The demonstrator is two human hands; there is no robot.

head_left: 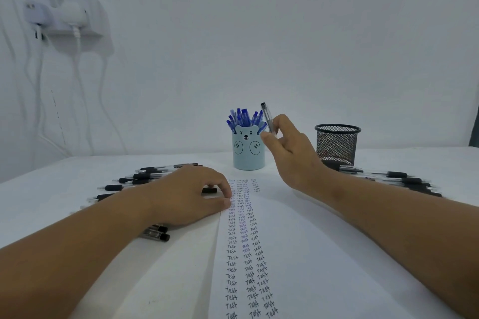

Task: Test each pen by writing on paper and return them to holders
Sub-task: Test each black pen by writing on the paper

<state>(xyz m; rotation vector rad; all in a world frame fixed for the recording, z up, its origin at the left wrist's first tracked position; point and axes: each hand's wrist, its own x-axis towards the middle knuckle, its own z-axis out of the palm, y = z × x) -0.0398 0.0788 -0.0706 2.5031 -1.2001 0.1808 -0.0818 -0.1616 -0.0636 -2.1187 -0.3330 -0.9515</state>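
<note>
My right hand [290, 147] is raised above the table and pinches a black pen [267, 116], held nearly upright beside the blue bear holder [248, 149], which is full of blue pens [243, 118]. The black mesh holder [337, 144] stands to the right of my right hand. My left hand [191, 193] rests palm down on the left edge of the paper [298, 254], fingers curled over a black pen [210, 190] lying there. Three columns of the written word "Test" run down the paper.
Several black pens [145, 179] lie fanned out on the table to the left, and more black pens [404, 180] lie to the right behind the mesh holder. Two pens [158, 233] lie under my left wrist. A white wall unit with cables [67, 15] hangs at upper left.
</note>
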